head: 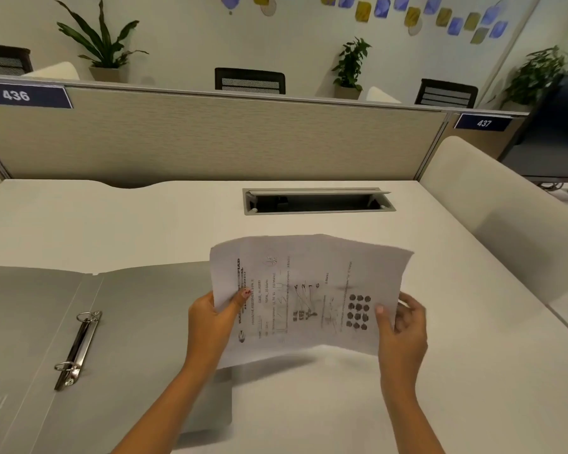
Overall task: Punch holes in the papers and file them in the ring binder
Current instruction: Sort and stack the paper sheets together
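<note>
**Office table, papers held up in both hands**

Pale table [145, 224] fills my view, backed by a beige partition [210, 139] with number plates 436 [16, 95] and 437 [483, 123]. Beyond the partition I see potted plants [102, 44] and the tops of dark chairs [250, 80] against a wall with blue and yellow shapes. A dark monitor [554, 132] stands at the far right. An open cable hatch [318, 200] sits in the table's far side.

I see the papers [309, 290] lifted off the table, near and a little right of centre, printed side toward me with the text running sideways. The print is blurred, so I cannot read it. The left hand [210, 319] pinches their left edge, thumb on the front and fingers behind. The right hand [402, 326] grips the right edge the same way, thumb on the printed face and curled fingers behind the sheet. Both are clamped on the papers.

The grey ring binder [138, 322] lies open and flat on the table at the near left. Its metal ring mechanism [79, 348] shows two rings along the spine. From here, the papers' left part overlaps the binder's right cover.
</note>
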`<state>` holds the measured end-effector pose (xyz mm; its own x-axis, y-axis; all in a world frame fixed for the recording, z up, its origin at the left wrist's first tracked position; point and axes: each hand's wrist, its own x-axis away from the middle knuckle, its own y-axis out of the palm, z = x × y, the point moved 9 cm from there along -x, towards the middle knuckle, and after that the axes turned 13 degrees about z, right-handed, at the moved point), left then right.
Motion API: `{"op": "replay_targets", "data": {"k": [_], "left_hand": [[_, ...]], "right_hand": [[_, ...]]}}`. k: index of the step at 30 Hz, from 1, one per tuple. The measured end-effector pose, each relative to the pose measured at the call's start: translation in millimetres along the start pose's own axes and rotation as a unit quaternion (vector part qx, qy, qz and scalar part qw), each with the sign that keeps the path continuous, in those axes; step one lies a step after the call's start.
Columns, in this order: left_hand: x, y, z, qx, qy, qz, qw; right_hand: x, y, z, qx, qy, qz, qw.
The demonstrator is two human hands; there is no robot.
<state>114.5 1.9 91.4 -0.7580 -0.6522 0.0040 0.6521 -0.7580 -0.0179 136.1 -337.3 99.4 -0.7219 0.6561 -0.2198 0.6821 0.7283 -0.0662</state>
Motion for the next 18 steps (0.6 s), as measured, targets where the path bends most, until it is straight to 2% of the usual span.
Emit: {"op": "replay_targets", "data": {"k": [4, 7, 11, 14, 16, 18], "left_hand": [[-9, -6, 22, -0.031, 0.056, 0.018, 0.998], [-13, -8, 50, -0.069, 0.165, 0.028, 0.983], [1, -1, 101, -0.123, 0.398, -0.011, 0.909], [16, 7, 130, -0.142, 0.513, -0.074, 0.843], [20, 5, 142, -0.148, 0.558, -0.068, 0.814], [15, -14, 155, -0.125, 0.551, 0.022, 0.825]], "right_hand": [[-6, 1, -28, 0.076, -0.112, 0.028, 0.99], [4, 16, -57, 0.112, -0.229, 0.001, 0.967], [27, 47, -102, 0.095, -0.342, -0.095, 0.93], [39, 70, -125, 0.12, -0.414, -0.152, 0.889], [39, 80, -129, 0.132, -0.403, -0.178, 0.888], [36, 81, -130, 0.104, -0.346, -0.187, 0.913]]}}
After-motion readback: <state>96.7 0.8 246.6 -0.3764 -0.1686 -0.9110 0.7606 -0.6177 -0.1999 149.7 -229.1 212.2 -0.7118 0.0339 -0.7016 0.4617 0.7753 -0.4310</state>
